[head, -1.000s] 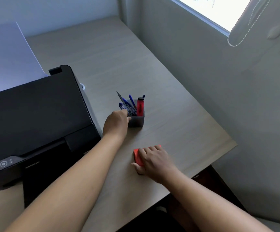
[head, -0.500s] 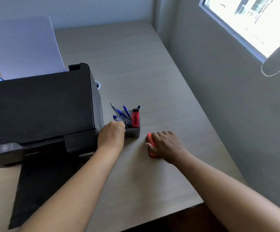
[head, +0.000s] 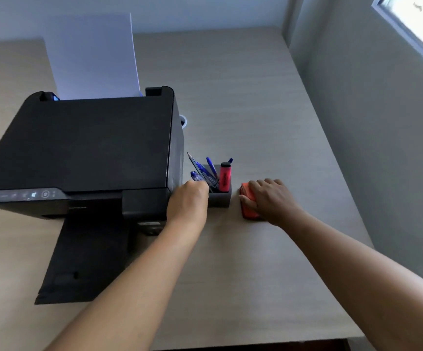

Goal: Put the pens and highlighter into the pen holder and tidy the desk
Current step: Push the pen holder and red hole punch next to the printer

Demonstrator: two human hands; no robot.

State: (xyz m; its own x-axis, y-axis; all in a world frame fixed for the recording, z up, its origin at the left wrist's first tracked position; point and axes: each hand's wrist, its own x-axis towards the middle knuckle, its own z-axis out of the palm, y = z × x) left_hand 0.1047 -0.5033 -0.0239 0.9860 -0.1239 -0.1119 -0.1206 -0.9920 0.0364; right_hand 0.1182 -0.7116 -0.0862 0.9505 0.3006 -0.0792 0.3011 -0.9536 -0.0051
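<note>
A small dark pen holder (head: pixel 222 200) stands on the desk right beside the printer's front corner. Several blue pens (head: pixel 206 171) and a red highlighter (head: pixel 225 176) stick up out of it. My left hand (head: pixel 188 201) grips the holder's left side, fingers curled around it. Just to the right lies a flat red-orange pad (head: pixel 246 210). My right hand (head: pixel 272 198) rests on top of the pad, thumb at its left edge, covering most of it.
A black printer (head: pixel 83 148) fills the left of the pale wooden desk (head: pixel 256 110), with white paper (head: pixel 91 57) upright in its rear feed and its output tray (head: pixel 86 262) extended toward me. A grey wall (head: pixel 382 122) runs along the right.
The holder, held by my left hand, has slid left up to the printer. My right hand has slid the red pad up beside the holder. The view has swung left.
</note>
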